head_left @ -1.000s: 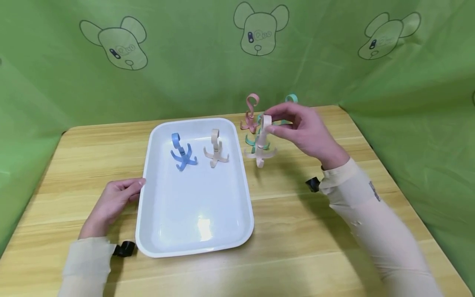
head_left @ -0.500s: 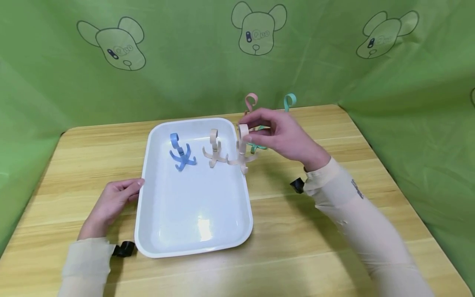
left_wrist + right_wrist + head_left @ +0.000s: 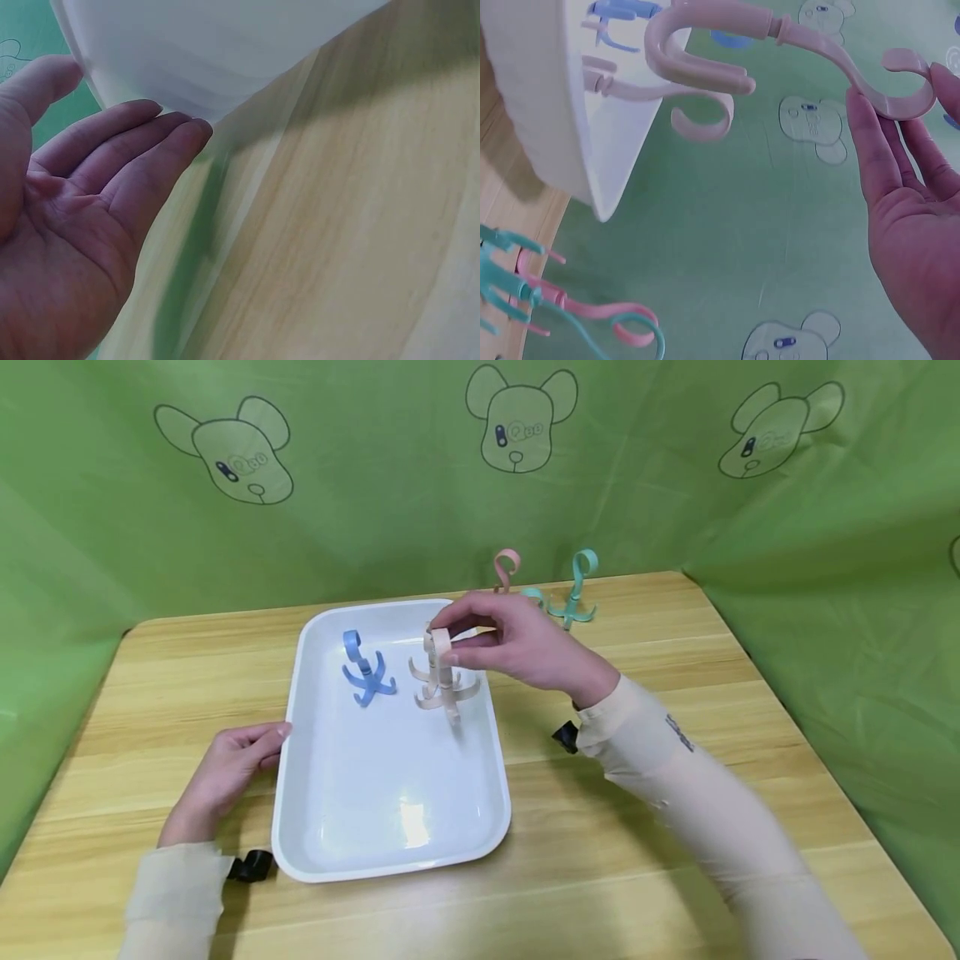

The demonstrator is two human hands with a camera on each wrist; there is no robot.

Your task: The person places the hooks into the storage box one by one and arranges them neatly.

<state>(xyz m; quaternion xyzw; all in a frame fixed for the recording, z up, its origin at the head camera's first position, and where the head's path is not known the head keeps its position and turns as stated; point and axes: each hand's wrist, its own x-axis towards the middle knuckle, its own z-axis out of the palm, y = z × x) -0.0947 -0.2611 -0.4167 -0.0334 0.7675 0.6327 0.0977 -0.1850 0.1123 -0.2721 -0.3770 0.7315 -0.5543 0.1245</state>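
My right hand (image 3: 513,639) pinches the curled top of a pale pink four-prong hanging hook (image 3: 447,689) over the white tray (image 3: 390,777). In the right wrist view, the thumb and fingers meet on this hook's curl (image 3: 911,105), and its prongs point away from the palm. Behind it, partly hidden, a beige hook (image 3: 418,670) stands in the tray. A blue hook (image 3: 367,678) stands farther left inside. My left hand (image 3: 232,768) holds the tray's left rim, thumb at the edge. In the left wrist view, its fingers (image 3: 142,142) lie against the outer wall.
Beyond my right hand, a green hook (image 3: 576,593) stands at the table's back. A pink hook (image 3: 506,568) and a second green one (image 3: 534,596) are partly hidden by the hand. A green curtain (image 3: 375,527) hangs behind the wooden table (image 3: 637,877).
My right hand has carried the pale pink hook leftward from beside the tray to above its inside. The green hook at the back has come back into view. My left hand stays put.
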